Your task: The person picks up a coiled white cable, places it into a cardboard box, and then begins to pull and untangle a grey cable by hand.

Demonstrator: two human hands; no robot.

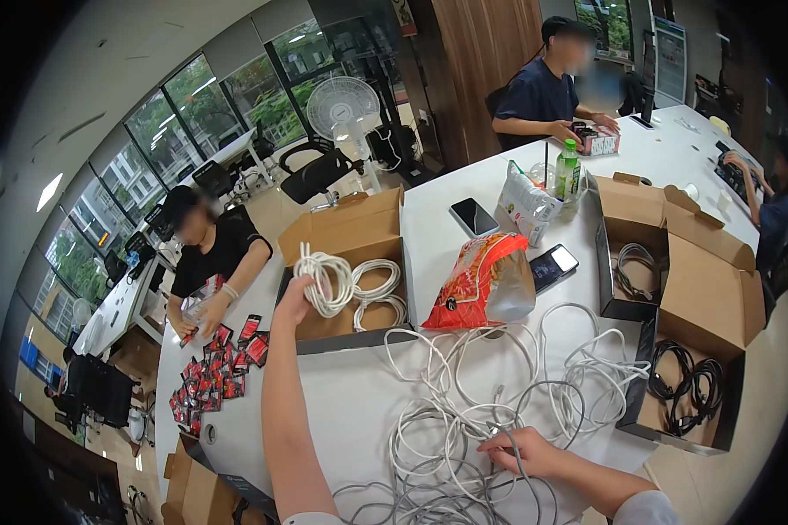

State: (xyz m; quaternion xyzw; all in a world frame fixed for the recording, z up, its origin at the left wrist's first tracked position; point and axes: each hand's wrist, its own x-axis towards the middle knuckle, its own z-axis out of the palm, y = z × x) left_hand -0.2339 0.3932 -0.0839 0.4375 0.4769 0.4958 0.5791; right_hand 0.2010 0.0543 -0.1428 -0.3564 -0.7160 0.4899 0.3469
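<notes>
My left hand (295, 300) is closed on a coiled white cable (327, 293), held over an open cardboard box (340, 223). Inside that box lie more white cable coils (379, 280). Low on the right, my right hand (524, 452) pinches a grey cable (518, 435) at the edge of a loose tangle of white and grey cables (438, 437). A cable connector shows near its fingertips. More loose white cable (591, 372) spreads to the right across the white table (359, 385).
Open boxes on the right hold a grey cable (636, 267) and black cables (687, 389). An orange snack bag (477, 284), phones (474, 218), and a green-capped bottle (567, 171) stand mid-table. Red packets (214, 376) lie left, beside a seated person (214, 254). Others sit farther back.
</notes>
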